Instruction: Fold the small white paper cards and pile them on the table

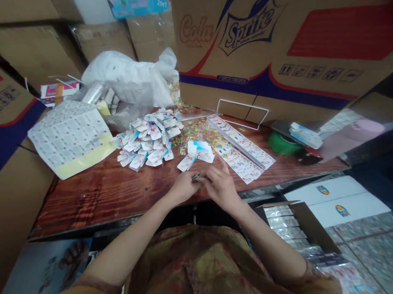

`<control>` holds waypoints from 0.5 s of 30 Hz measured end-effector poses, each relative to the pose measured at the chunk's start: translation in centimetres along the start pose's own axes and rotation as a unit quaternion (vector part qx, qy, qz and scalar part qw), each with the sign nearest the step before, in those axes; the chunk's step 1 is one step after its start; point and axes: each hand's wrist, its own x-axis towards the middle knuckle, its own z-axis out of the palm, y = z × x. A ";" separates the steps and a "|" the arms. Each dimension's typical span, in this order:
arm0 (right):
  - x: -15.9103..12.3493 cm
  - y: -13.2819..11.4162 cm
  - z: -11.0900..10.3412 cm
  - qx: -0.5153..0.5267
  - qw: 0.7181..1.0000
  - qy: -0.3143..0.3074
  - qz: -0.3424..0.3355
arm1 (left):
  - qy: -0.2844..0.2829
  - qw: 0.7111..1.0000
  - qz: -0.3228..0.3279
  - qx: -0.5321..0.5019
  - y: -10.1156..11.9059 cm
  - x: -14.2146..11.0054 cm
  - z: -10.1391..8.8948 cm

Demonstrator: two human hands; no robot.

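Observation:
My left hand (pixel 184 187) and my right hand (pixel 221 184) meet at the front edge of the wooden table. The fingers of both are pinched together around a small item; only a bluish sliver of it shows, and the rest is hidden. Just beyond my fingers lie a few small white-and-blue card packets (pixel 200 151). A large heap of similar packets (pixel 153 138) is to the left. Small multicoloured pieces (pixel 195 131) are scattered behind. Printed sticker strips (pixel 242 146) lie right of my right hand.
A tall Sprite carton (pixel 276 42) stands behind the table (pixel 97 200), with a white wire frame (pixel 244 114) before it. At left are a sticker sheet (pixel 74 136) and plastic bags (pixel 127 76). A green tape roll (pixel 284 144) sits right; an open box (pixel 306 224) stands below.

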 end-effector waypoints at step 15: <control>-2.9 -3.4 -0.5 -0.020 0.999 -0.043 -0.025 | -0.045 0.998 0.017 -0.039 -0.8 -5.6 1.6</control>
